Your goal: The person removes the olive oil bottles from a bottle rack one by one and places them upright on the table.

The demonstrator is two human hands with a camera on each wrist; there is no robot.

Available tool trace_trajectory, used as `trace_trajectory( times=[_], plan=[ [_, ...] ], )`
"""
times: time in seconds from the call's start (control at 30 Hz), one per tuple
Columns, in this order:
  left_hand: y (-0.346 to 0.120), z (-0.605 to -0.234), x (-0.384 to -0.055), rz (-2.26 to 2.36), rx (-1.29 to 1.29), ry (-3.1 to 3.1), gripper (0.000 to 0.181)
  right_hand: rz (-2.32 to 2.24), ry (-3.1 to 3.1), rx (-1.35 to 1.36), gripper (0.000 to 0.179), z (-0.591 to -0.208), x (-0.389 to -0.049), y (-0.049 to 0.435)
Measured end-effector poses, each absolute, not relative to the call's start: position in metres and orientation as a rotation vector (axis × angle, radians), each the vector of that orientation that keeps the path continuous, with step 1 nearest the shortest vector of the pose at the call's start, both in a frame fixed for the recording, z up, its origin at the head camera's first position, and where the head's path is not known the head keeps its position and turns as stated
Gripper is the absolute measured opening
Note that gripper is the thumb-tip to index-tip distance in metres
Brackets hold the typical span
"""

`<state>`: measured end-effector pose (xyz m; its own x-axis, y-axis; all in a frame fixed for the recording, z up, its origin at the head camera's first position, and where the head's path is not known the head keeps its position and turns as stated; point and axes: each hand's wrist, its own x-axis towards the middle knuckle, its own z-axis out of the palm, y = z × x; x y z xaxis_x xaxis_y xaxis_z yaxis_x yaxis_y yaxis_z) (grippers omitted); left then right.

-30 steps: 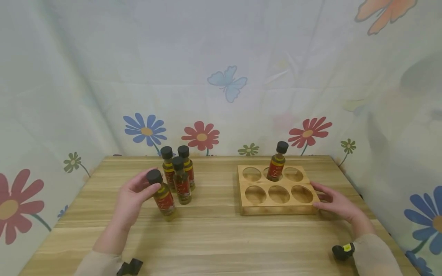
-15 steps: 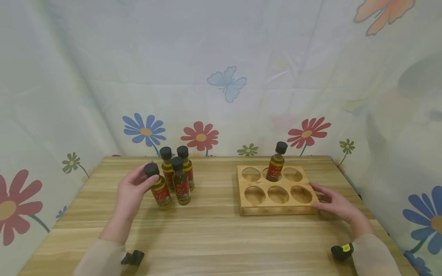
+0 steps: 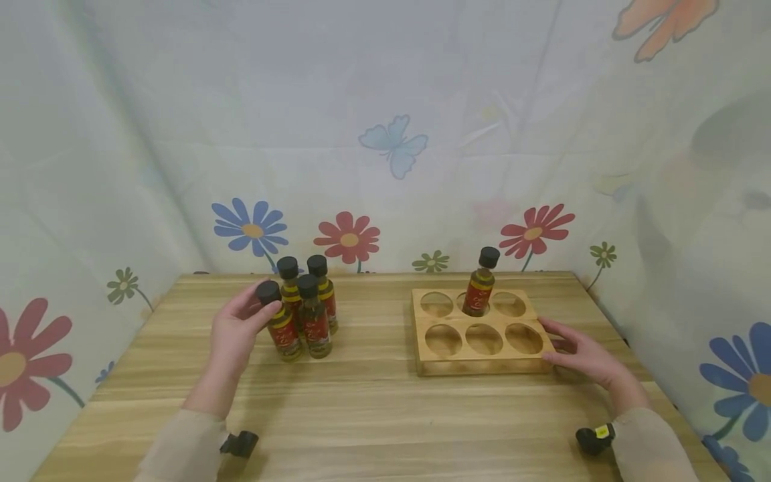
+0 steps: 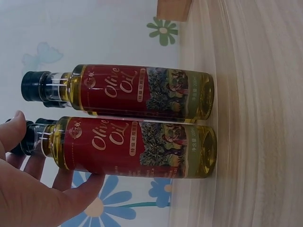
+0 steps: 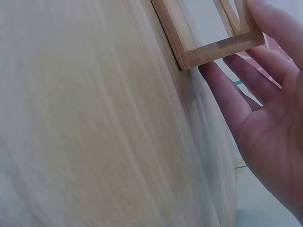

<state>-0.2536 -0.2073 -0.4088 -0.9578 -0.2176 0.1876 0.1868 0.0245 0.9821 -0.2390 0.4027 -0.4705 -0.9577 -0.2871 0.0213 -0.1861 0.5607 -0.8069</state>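
Note:
My left hand point(image 3: 235, 328) grips a bottle of olive oil point(image 3: 286, 335) by its black cap and neck. In the left wrist view this olive oil bottle point(image 4: 128, 146) is upright with its base at table level, red label outward, beside another olive oil bottle point(image 4: 118, 92). Three more bottles cluster just to its right in the head view, the foremost bottle point(image 3: 316, 325) nearest. On the right, my right hand point(image 3: 584, 351) holds the end of a wooden bottle rack point(image 3: 482, 366), thumb at the near corner and fingers along the end panel point(image 5: 218, 49).
One olive oil bottle point(image 3: 478, 291) stands in the middle hole of the rack's back row. Bare wooden tabletop point(image 3: 373, 415) lies between me and the rack. A flower-printed curtain point(image 3: 289, 120) hangs behind the table and along both sides.
The left hand has brought its bottle farther back, then slightly right, close against the cluster. My right hand and the rack have stayed in place.

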Motion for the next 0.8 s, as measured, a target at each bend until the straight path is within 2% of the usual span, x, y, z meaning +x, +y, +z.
trace_trajectory(
  times=[0.8],
  plan=[
    [-0.195,-0.411,-0.262,-1.911,0.044,-2.042,0.053,-1.390,2.662,-0.443,0.074,-0.473,-0.239,0.402]
  ],
)
